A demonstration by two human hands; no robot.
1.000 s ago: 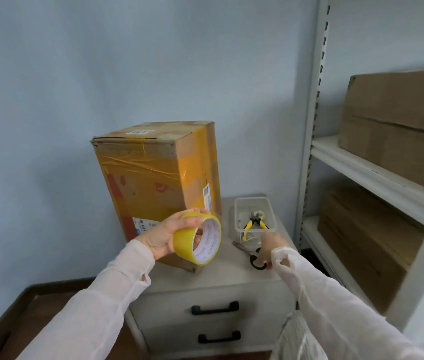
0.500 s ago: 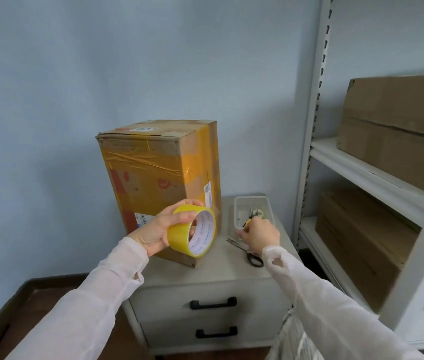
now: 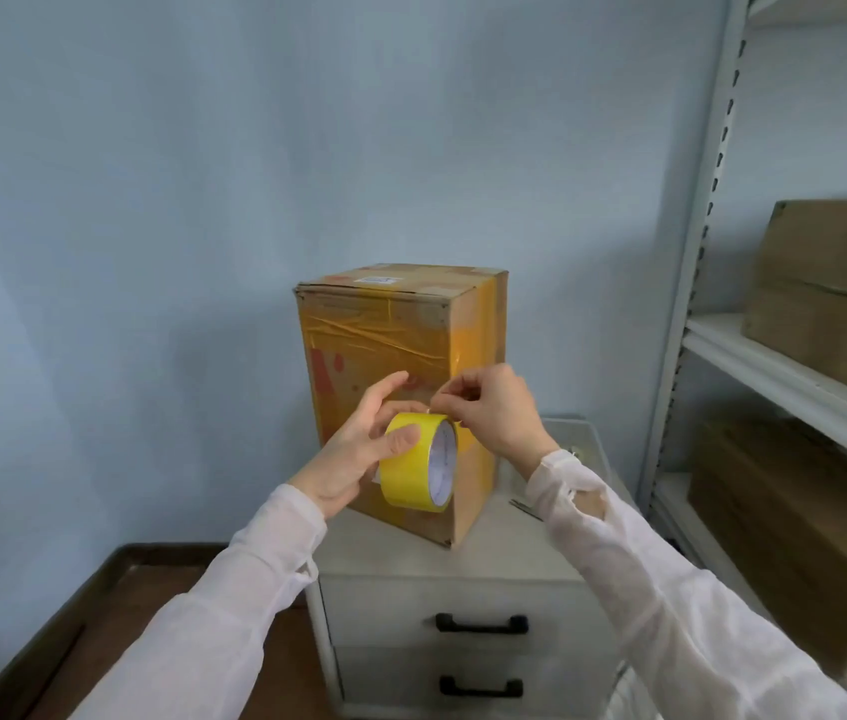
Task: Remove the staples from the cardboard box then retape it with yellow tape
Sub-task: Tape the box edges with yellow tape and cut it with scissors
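Yellow tape roll (image 3: 409,472), white-cored, between gripping left hand (image 3: 351,457) and pinching right hand (image 3: 499,413)

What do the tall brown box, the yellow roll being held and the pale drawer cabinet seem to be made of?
Tall brown box: matte cardboard, with frayed top edges; glossy, wrinkled yellow-orange tape covers its front.
Yellow tape roll: smooth, slightly shiny plastic film on a white printed core.
Pale two-drawer cabinet: matte painted wood or board, cannot tell which; black handles, likely metal.
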